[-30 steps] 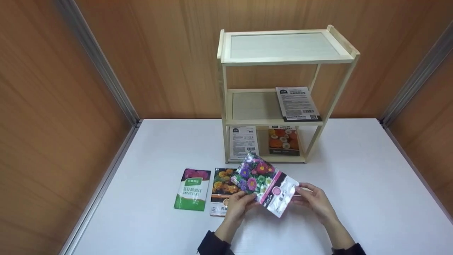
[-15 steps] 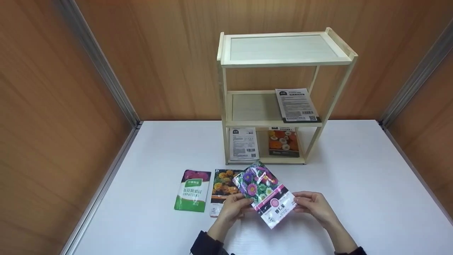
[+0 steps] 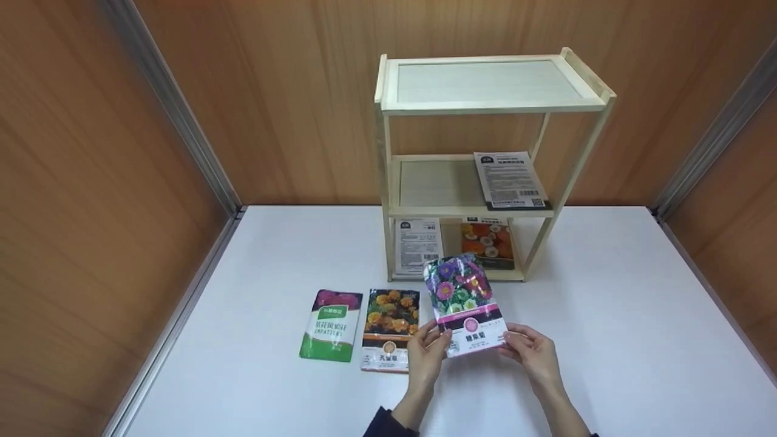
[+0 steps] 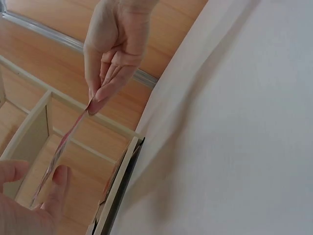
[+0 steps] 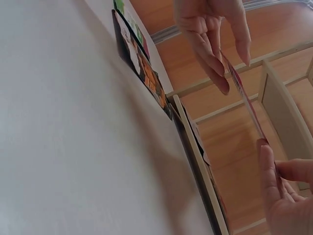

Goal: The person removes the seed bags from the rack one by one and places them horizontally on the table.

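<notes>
A flower seed packet (image 3: 464, 297) with purple and pink blooms is held up face-on, slightly tilted, in front of the shelf. My right hand (image 3: 537, 355) pinches its lower right edge between thumb and fingers; the right wrist view shows this right hand (image 5: 288, 196) gripping the packet's edge. My left hand (image 3: 427, 352) is at the lower left corner. Both wrist views show the left thumb and fingers spread on either side of the packet, with a gap. An orange flower seed packet (image 3: 391, 321) lies beside my left hand, and a green-and-white impatiens packet (image 3: 331, 325) lies further left.
A three-tier wooden shelf (image 3: 473, 212) stands at the back of the white table (image 3: 243, 376). A white printed packet (image 3: 510, 181) lies on its middle tier. The bottom tier holds another white packet (image 3: 419, 243) and an orange one (image 3: 485, 243). Wooden walls enclose the table.
The held packet has turned from a steep diagonal to nearly upright and moved up, nearer the shelf. My left hand has shifted right, uncovering most of the orange packet on the table.
</notes>
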Demonstrator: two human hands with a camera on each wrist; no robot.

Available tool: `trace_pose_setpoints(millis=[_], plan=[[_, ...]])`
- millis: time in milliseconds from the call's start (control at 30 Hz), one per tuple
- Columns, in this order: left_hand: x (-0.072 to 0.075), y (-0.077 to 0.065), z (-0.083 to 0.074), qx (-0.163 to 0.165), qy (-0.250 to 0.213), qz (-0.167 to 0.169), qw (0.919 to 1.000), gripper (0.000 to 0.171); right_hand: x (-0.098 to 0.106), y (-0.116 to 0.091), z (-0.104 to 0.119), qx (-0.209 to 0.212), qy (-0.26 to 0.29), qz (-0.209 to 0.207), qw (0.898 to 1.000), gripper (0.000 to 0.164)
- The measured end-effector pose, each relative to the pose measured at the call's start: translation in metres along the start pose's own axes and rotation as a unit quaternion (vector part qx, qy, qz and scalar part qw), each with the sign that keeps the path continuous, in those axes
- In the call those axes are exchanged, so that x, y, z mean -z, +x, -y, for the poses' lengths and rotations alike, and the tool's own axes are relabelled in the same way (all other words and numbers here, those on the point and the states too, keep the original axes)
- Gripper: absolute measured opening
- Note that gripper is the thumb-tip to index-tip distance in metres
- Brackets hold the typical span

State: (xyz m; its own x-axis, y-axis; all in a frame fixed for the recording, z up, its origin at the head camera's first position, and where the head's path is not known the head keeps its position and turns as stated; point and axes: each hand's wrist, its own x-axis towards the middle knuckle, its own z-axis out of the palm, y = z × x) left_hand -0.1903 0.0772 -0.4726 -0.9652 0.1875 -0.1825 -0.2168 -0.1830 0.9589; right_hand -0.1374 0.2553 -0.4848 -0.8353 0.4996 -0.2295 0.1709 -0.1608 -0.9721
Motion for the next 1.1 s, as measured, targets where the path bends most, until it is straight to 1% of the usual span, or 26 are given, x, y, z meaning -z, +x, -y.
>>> trace_pose_setpoints(millis=[67,200,267,367,400,433,533,600,633,733,833,933,1033,1067,1100], plan=[[-0.004,-0.002,0.002,-0.017,-0.009,-0.015,0.9997,0.044,0.002,0.007,-0.017,0.012,0.017,-0.006,1.0,0.033],[-0.007,-0.003,0.005,-0.029,-0.023,-0.031,0.9988,0.038,0.004,0.023,-0.05,0.015,0.038,-0.023,0.999,0.04],[-0.006,-0.002,0.006,-0.035,-0.021,-0.038,0.9985,0.036,0.004,0.027,-0.059,0.007,0.042,-0.035,0.998,0.036],[-0.004,0.0,0.008,-0.04,-0.01,-0.041,0.9983,0.035,0.004,0.028,-0.062,0.0,0.047,-0.041,0.998,0.034],[-0.003,0.0,0.008,-0.041,-0.006,-0.039,0.9984,0.035,0.006,0.027,-0.061,-0.002,0.042,-0.035,0.999,0.035],[-0.002,0.001,0.008,-0.042,-0.002,-0.036,0.9985,0.035,0.005,0.023,-0.056,-0.005,0.034,-0.031,0.999,0.035],[0.0,0.003,0.006,-0.034,0.015,-0.022,0.999,0.035,0.005,0.012,-0.037,-0.014,-0.002,-0.014,1.0,0.045],[0.002,0.004,0.004,-0.034,0.027,-0.006,0.999,0.034,0.004,0.003,-0.022,-0.018,-0.024,-0.001,1.0,0.043],[0.003,0.005,0.004,-0.033,0.032,0.001,0.9989,0.034,0.002,-0.003,-0.014,-0.018,-0.033,-0.004,0.999,0.041],[0.004,0.006,0.005,-0.035,0.042,0.022,0.9982,0.033,0.001,-0.012,-0.001,-0.017,-0.054,-0.01,0.998,0.036],[0.006,0.007,0.007,-0.032,0.051,0.034,0.9976,0.033,0.0,-0.015,0.003,-0.021,-0.074,-0.019,0.997,0.032],[0.008,0.007,0.01,-0.037,0.083,0.035,0.9952,0.032,0.004,-0.014,-0.002,-0.026,-0.087,-0.009,0.996,0.029],[0.011,0.007,0.012,-0.059,0.137,0.035,0.9882,0.03,0.006,-0.012,-0.006,-0.017,-0.083,-0.002,0.996,0.028],[0.012,0.007,0.013,-0.069,0.157,0.034,0.9846,0.029,0.006,-0.012,-0.007,-0.016,-0.082,0.002,0.996,0.028],[0.013,0.007,0.013,-0.082,0.177,0.034,0.9802,0.028,0.006,-0.012,-0.008,-0.012,-0.079,-0.003,0.997,0.026]])
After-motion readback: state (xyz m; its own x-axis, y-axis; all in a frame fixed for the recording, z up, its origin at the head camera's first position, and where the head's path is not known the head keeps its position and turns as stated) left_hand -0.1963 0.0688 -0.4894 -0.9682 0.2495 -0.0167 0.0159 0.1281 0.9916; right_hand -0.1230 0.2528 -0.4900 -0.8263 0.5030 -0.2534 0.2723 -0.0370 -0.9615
